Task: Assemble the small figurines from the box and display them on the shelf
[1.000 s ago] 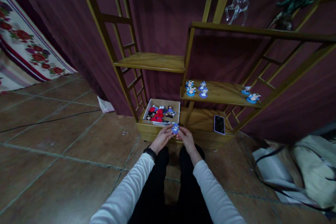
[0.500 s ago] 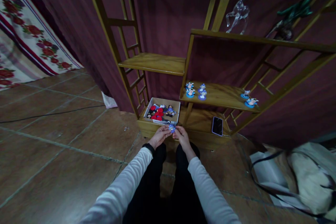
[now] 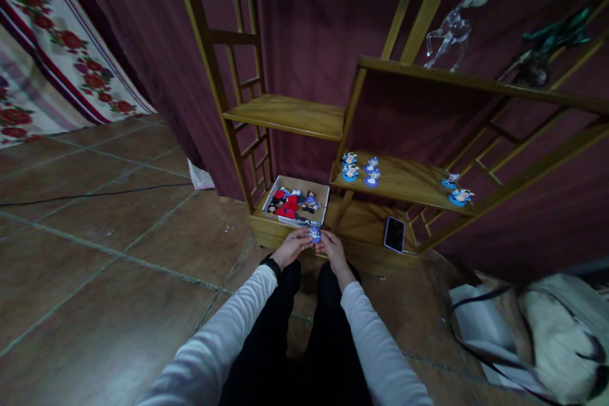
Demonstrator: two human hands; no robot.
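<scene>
One maroon curtain (image 3: 309, 32) is hanging behind everything, and a wooden shelf unit (image 3: 285, 115) is standing before it. At far left a flower-patterned cloth (image 3: 69, 44) is sloping down to the tiled floor (image 3: 157, 279). A pale bag (image 3: 561, 330) is lying on the floor at right. On the high right-hand shelf a clear deer figure (image 3: 454, 35) is standing, a dark green ornament (image 3: 556, 38) to its right.

An open box (image 3: 321, 193) is resting on the low board at left, holding jumbled small figures and red pieces (image 3: 288, 204). Near the board's right end a dark-screened phone (image 3: 394, 234) is lying. Both of the person's hands are meeting in front of the box's near right corner; the left wrist is wearing a black band (image 3: 273, 266).

On the middle shelf six small figures are standing in pairs: blue-based pair (image 3: 351, 174) at left, purple-based pair (image 3: 372, 179) just beside it, another blue-based pair (image 3: 459, 196) well apart at right.

Smallest: a purple figurine (image 3: 314, 235), raised between the hands. The left hand (image 3: 290, 249) is pinching its left side; the right hand's (image 3: 335, 251) fingertips are closing on its right. Finer details: too small to tell.
</scene>
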